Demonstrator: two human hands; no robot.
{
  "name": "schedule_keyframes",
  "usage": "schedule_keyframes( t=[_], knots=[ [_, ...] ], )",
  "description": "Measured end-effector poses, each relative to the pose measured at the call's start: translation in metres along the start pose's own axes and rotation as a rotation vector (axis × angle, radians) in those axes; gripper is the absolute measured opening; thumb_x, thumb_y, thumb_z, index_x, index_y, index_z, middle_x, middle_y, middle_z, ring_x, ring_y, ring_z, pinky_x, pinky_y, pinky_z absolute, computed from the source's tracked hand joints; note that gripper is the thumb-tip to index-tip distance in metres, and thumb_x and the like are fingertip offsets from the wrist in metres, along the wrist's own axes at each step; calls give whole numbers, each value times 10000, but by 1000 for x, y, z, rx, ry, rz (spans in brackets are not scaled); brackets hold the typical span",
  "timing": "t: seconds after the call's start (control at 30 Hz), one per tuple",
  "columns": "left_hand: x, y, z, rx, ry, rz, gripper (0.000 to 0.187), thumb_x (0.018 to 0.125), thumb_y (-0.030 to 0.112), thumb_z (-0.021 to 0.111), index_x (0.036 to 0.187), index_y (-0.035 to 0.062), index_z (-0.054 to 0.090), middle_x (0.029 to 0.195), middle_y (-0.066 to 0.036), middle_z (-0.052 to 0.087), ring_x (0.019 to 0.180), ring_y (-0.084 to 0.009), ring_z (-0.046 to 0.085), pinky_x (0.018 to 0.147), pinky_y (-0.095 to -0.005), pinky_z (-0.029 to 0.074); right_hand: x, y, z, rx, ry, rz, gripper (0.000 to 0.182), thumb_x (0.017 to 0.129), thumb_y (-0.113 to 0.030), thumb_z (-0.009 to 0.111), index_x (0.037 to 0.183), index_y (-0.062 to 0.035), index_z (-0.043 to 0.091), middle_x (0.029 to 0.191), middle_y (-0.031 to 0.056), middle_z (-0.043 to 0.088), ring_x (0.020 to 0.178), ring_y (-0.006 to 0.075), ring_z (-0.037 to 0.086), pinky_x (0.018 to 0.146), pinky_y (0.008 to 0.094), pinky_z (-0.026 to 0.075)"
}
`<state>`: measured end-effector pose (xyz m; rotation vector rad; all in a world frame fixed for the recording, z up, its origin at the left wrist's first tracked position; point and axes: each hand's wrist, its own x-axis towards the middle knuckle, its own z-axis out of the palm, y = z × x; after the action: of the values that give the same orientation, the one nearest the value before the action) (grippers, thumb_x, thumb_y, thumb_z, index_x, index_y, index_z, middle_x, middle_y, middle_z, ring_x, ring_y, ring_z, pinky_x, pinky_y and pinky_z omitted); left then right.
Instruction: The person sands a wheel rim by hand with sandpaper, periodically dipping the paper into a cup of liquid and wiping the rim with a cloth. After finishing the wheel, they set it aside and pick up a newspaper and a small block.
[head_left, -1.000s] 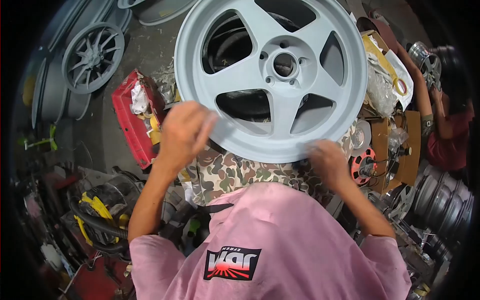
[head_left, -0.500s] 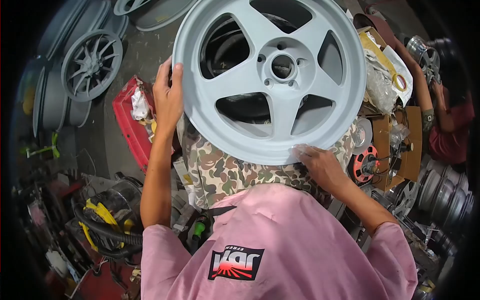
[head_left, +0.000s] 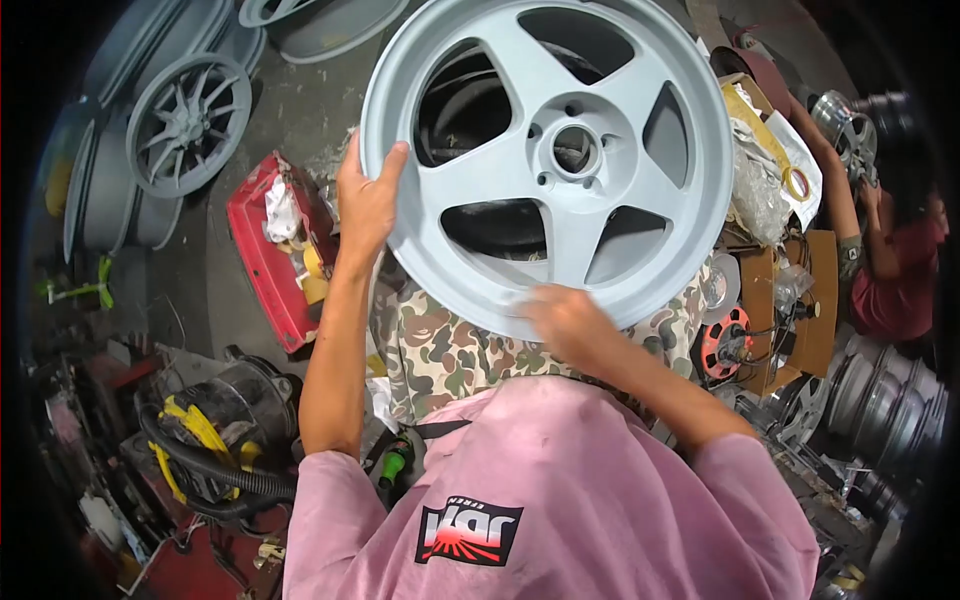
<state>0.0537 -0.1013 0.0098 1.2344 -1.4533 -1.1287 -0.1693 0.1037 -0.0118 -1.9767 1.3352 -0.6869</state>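
Observation:
A pale grey five-spoke car wheel (head_left: 572, 235) leans face-up over my lap, against my camouflage-patterned trousers (head_left: 440, 335). My left hand (head_left: 368, 205) is closed on the left edge of its rim, thumb on the front and fingers behind. At the lower lip of the rim, my right hand (head_left: 572, 325) is curled, with its fingertips against the grey surface. Motion blurs those fingers, and a small pale patch at their tips is too smeared to name.
A red tray (head_left: 262, 265) with paper and tape rolls lies left. Below it sits a black vacuum-like machine (head_left: 235, 405) with a hose. To the right are a cardboard box (head_left: 822, 300), an orange reel (head_left: 722, 342) and stacked rims (head_left: 880, 395). Another person's arm (head_left: 822, 145) reaches toward a wheel.
My right hand has slid left along the lower rim and is now blurred. The wheel and my left hand have shifted slightly right in view; the left grip stays.

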Motion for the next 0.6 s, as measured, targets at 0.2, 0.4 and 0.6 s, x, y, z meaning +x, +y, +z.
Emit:
schedule_keyframes(
  t=[0.2, 0.4, 0.6],
  knots=[
    [2, -10, -2, 111, 48, 40, 392, 944, 85, 641, 1319, -27, 634, 1076, -123, 744, 951, -175, 680, 887, -325, 524, 73, -23, 40, -177, 229, -138, 339, 846, 1, 669, 1184, -1, 691, 1029, 215, 638, 962, 384, 653, 829, 457, 556],
    [-1, -4, 1, 114, 55, 54, 373, 992, 183, 650, 1296, -33, 644, 1004, -109, 750, 908, -154, 670, 853, -326, 528, 37, -11, 29, -83, 161, -57, 360, 846, 1, 668, 1204, -9, 709, 989, 217, 629, 942, 412, 646, 824, 470, 552],
    [-2, -10, 4, -296, 17, 41, 543, 1134, 411, 432, 1350, -52, 616, 1215, -122, 704, 1057, -154, 647, 977, -309, 486, 40, -6, 17, -32, 69, -27, 284, 896, -61, 647, 1157, -19, 750, 955, 221, 674, 866, 413, 666, 794, 489, 543]
  ],
)
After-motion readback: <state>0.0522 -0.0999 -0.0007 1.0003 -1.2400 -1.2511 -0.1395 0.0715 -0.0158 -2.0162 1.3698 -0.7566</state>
